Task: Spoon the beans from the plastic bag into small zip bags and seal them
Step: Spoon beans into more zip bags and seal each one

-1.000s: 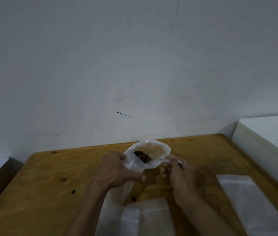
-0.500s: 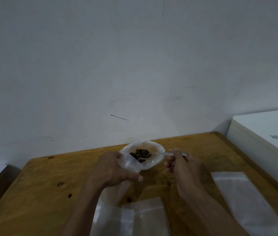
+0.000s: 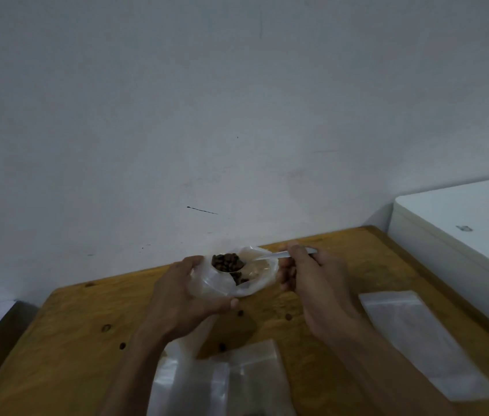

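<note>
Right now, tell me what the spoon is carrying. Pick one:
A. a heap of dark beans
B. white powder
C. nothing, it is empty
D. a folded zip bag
A: the spoon, held by its handle in the right hand, carries a heap of dark beans by the left hand, which holds a small clear bag.

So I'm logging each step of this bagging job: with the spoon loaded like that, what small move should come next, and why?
Probably tip the spoon down into the small zip bag that the left hand holds open. The right hand holds the spoon's bowl, heaped with beans, right over that bag's mouth, beside the plastic bag.
</note>
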A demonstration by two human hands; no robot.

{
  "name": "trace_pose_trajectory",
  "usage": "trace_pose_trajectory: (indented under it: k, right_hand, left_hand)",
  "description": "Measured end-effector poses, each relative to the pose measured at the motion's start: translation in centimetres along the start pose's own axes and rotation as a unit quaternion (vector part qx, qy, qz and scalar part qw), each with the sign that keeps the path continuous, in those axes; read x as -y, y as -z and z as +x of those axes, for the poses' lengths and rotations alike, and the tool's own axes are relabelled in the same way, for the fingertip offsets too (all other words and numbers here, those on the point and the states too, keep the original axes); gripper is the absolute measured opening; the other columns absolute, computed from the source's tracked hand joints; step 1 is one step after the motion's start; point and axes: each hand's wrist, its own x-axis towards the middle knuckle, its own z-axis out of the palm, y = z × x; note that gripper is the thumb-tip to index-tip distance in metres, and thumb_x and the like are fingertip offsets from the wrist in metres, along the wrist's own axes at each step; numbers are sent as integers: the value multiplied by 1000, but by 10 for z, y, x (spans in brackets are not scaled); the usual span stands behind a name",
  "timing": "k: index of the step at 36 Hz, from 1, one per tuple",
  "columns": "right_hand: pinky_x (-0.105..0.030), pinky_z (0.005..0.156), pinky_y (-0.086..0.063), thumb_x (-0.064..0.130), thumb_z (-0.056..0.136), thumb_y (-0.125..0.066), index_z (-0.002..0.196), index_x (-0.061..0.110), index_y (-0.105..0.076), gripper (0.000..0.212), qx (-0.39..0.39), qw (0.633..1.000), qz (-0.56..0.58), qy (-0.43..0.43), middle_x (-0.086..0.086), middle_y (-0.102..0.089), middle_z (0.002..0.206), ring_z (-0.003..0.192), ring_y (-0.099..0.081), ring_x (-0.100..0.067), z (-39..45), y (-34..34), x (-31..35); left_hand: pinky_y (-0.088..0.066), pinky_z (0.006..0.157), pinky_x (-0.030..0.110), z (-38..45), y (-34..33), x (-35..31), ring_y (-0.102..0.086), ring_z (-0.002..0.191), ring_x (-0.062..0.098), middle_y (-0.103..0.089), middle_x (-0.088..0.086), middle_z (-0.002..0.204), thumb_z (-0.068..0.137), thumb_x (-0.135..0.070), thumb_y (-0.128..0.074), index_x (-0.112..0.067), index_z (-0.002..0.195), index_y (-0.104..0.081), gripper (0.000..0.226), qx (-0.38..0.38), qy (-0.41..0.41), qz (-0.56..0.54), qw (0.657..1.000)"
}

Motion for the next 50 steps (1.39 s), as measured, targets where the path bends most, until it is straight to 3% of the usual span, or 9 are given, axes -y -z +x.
trace_pose_trajectory:
  k: [5, 12, 17, 24, 27, 33, 40, 46, 50]
  right_hand:
    - [-31, 52, -53, 24, 102, -55, 90, 14, -72, 23, 69, 985, -110, 114, -3, -66, 58, 54, -65, -17, -15, -9, 6]
    - [-28, 57, -55, 29, 101, -55, 105, 20, -72, 20, 117, 893, -261, 347, 9, -65, 71, 65, -66, -10, -24, -13, 3]
    - [-23, 58, -54, 29, 100, -54, 107, 17, -72, 23, 38, 908, -233, 345, 10, -66, 73, 68, -66, -9, -13, -4, -4]
    - [-6, 60, -39, 15, 100, -58, 105, 17, -72, 14, 25, 858, -367, 359, 17, -56, 77, 71, -56, 1, 5, 14, -46]
    - [-1, 67, -36, 11, 98, -61, 104, 16, -73, 14, 26, 837, -401, 372, 13, -56, 78, 76, -52, 8, 6, 14, -60]
    - [-5, 59, -38, 15, 100, -58, 100, 19, -74, 16, 16, 873, -368, 319, 19, -55, 73, 70, -57, 2, 9, 11, -73]
    - [-12, 51, -46, 20, 102, -53, 87, 25, -71, 23, -41, 935, -288, 202, 8, -65, 58, 56, -63, -3, 6, 6, -80]
    - [-27, 60, -56, 24, 102, -52, 88, 38, -65, 24, -56, 947, -274, 157, 10, -70, 61, 56, -66, -5, 4, -1, -83]
    - [-34, 64, -58, 25, 103, -52, 86, 28, -70, 25, -51, 951, -276, 126, 7, -71, 62, 56, -66, -5, 3, -9, -88]
  left_hand:
    - [-46, 75, 21, -7, 2, 0, -57, 104, 7, -58, -13, 121, 43, -60, -92, -32, 136, -50, 105, -31, -23, -77, 996]
    - [-44, 68, 15, -12, 3, 0, -56, 94, -3, -56, -22, 109, 50, -53, -89, -35, 126, -45, 89, -50, -37, -116, 991]
    - [-48, 68, 17, -7, 6, 6, -56, 96, 1, -56, -17, 115, 51, -44, -95, -36, 125, -46, 90, -56, -22, -130, 990]
    - [-55, 88, 36, 4, 5, 10, -55, 113, 18, -52, -7, 129, 34, -69, -89, -29, 138, -47, 120, -6, 8, -74, 997]
    - [-53, 91, 38, 10, 3, 13, -52, 118, 18, -50, -5, 136, 40, -61, -93, -31, 139, -48, 112, 21, 19, -58, 998]
    - [-57, 87, 38, 16, 0, 17, -58, 108, 17, -58, -5, 127, 33, -64, -89, -28, 135, -52, 115, 65, 48, -55, 995]
    - [-57, 90, 42, 16, -6, 19, -60, 109, 18, -60, -4, 125, 30, -65, -87, -26, 136, -53, 118, 63, 74, -61, 993]
    - [-59, 89, 42, 16, -6, 19, -61, 105, 16, -62, -6, 120, 29, -65, -88, -25, 133, -55, 116, 55, 82, -70, 993]
    - [-59, 88, 42, 15, -6, 17, -61, 104, 17, -62, -5, 120, 28, -64, -88, -25, 133, -55, 116, 56, 85, -68, 992]
